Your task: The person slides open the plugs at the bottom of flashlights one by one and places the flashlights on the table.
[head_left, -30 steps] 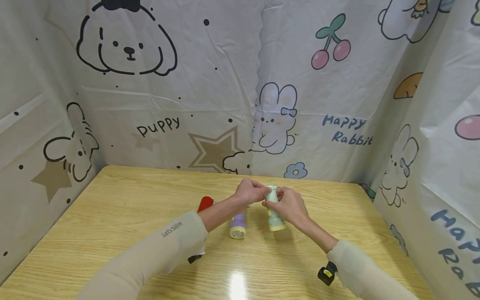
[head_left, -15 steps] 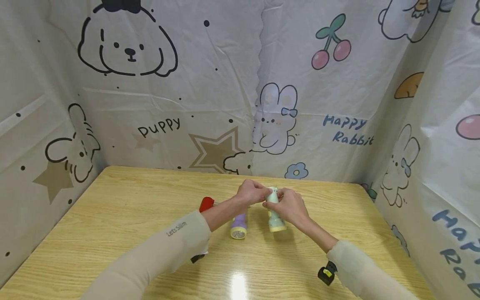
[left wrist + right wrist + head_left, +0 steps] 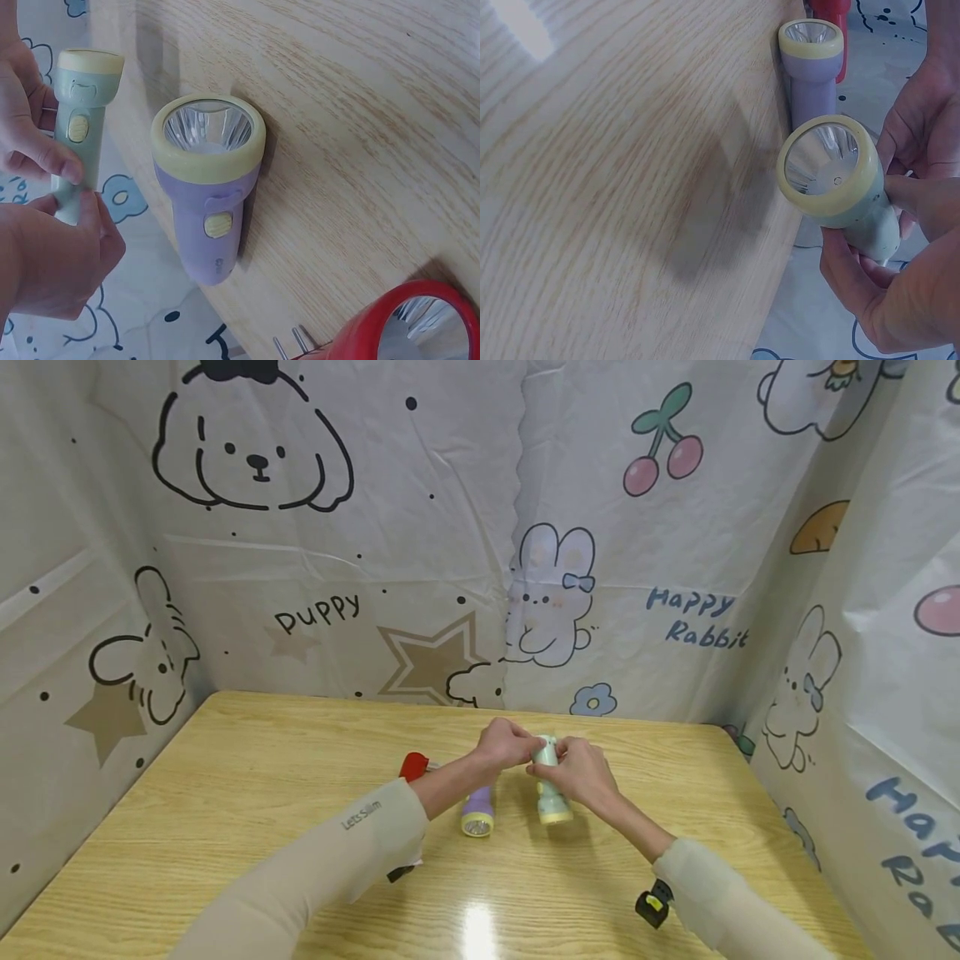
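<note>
A mint-green flashlight [image 3: 550, 785] with a cream lens ring and a cream switch is held up off the table, lens end toward me. My right hand [image 3: 587, 772] grips its body, thumb along the side near the switch, as the left wrist view shows. At the tail end, my left hand [image 3: 504, 747] pinches the flashlight [image 3: 75, 161] between thumb and fingertips. The tail itself is partly hidden by the fingers. Just left of the hands lies a purple flashlight [image 3: 208, 217] with a cream ring and switch, lens toward me.
A red flashlight [image 3: 367, 330] lies left of the purple one, partly covered by my left forearm in the head view. Metal prongs [image 3: 292, 341] stick out near it. The wooden table [image 3: 262, 777] ends at a printed curtain [image 3: 420, 568] behind and at both sides.
My left forearm has shifted slightly to the right, showing a little more of the red flashlight's prongs. Both hands keep hold of the mint-green flashlight in almost the same place.
</note>
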### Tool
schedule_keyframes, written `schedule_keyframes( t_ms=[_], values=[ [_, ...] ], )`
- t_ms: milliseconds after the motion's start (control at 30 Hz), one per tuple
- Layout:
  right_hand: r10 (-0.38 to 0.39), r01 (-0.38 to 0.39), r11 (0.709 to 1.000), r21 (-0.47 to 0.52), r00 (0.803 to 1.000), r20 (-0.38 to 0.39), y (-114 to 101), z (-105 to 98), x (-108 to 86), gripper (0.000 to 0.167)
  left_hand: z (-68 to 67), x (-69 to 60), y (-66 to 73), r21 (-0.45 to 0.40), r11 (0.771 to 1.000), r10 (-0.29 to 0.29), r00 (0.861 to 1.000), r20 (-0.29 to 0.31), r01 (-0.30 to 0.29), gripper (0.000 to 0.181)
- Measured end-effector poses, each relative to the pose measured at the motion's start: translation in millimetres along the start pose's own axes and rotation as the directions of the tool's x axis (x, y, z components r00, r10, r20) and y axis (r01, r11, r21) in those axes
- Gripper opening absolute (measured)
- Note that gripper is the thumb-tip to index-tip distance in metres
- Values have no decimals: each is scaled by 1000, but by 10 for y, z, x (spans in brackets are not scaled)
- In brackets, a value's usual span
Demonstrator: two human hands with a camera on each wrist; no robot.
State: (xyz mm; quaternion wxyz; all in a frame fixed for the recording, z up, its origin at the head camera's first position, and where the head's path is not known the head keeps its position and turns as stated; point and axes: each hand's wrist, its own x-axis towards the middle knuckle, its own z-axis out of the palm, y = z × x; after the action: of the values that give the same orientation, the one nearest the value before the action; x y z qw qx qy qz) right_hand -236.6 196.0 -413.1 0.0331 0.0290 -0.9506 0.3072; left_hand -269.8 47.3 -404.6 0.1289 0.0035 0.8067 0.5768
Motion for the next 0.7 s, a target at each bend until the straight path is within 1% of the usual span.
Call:
schedule_keyframes(
  t_ms=[200, 367, 467, 700],
  values=[
    [11, -11, 1000, -6, 1000, 18, 18, 9, 1, 39, 35, 16, -21, 33, 999, 9, 1000, -17, -8, 16],
    [15, -14, 1000, -10, 1000, 26, 38, 18, -6, 41, 64, 27, -28, 22, 1000, 1, 1000, -16, -1, 15],
    [7, -7, 1000, -12, 1000, 22, 50, 21, -4, 42, 73, 35, -21, 11, 1000, -9, 1000, -8, 9, 13],
    [1, -1, 1000, -18, 1000, 18, 76, 27, 13, 45, 78, 50, -12, 18, 999, -29, 1000, 12, 29, 11]
  ],
)
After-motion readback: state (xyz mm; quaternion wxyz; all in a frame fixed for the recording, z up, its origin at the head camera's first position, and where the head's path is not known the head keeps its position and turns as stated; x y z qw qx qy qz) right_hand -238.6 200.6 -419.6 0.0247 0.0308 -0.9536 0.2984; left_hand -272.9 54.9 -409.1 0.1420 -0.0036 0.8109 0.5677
